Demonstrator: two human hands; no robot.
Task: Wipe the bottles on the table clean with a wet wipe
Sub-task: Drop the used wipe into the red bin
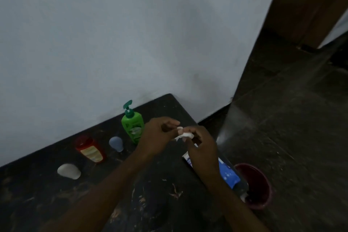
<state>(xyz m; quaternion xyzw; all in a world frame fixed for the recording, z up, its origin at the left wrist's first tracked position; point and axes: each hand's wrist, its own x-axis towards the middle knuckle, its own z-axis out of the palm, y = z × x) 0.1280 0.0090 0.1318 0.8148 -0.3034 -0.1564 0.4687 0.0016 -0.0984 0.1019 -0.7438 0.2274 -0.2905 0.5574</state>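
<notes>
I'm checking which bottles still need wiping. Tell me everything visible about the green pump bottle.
The green pump bottle looks like glossy plastic: a bright green body with a darker green pump head and a pale label low on its front. It stands upright on the dark table near the wall; the left hand overlaps its right edge, contact unclear.

The black table [56, 203], flecked with pale scuffs, carries a green pump bottle [132, 128] far off; left of it a pale blue bottle [116, 143], a red bottle [90, 149] with a yellowish label [92, 154], a white bottle [69, 171]. White wipe [185, 135]; blue-and-white pack [228, 174]; maroon bucket [268, 192] right
</notes>
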